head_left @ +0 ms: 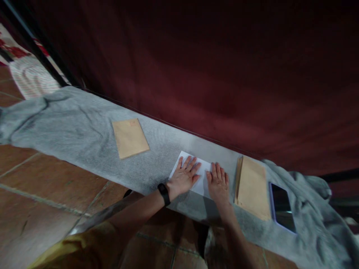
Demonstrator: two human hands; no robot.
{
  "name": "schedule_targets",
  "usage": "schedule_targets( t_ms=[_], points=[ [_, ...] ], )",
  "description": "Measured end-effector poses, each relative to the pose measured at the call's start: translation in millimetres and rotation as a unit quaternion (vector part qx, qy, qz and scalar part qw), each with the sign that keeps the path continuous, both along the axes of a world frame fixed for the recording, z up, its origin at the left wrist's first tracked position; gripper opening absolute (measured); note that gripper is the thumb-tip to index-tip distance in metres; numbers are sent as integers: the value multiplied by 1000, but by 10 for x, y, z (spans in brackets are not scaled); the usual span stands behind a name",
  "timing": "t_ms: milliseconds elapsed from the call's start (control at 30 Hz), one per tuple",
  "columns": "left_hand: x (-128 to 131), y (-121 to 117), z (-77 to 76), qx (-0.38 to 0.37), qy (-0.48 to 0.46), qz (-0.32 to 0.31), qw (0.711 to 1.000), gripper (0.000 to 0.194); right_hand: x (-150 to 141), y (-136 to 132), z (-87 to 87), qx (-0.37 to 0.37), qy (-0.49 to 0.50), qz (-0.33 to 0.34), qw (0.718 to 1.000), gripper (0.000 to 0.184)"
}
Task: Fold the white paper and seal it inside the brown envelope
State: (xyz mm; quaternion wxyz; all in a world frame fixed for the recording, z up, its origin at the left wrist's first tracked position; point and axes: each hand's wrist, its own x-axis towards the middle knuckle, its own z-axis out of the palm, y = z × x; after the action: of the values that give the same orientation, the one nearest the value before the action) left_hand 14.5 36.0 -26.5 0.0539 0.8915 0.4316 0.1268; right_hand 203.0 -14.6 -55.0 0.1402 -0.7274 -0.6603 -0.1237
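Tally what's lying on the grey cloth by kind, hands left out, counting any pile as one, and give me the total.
Tan envelopes: 2, one flat lot on the left and one thicker pile on the right
White paper: 1, under both hands
Phone: 1
Total: 4

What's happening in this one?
A person has the left hand and the right hand flat on a white sheet lying on a grey cloth. To the left lies a brown envelope. Just right of the hands is a stack of envelopes, with a phone beyond it. Neither hand touches these.
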Motion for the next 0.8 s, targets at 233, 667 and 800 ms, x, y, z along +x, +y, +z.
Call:
schedule_targets(
  t_ms=[233, 667, 800],
  points=[
    [-116, 107, 43, -14, 22, 99, 995, 61, 71, -19, 26, 17, 10, -22, 1000, 57],
    [-466, 469, 523, -213, -139, 227, 940, 48, -408, 27, 20, 9, 76, 38, 996, 52],
    [-502, 502, 440, -301, -280, 215, 886, 39, -495, 34, 10, -17, 79, 27, 996, 52]
  ],
)
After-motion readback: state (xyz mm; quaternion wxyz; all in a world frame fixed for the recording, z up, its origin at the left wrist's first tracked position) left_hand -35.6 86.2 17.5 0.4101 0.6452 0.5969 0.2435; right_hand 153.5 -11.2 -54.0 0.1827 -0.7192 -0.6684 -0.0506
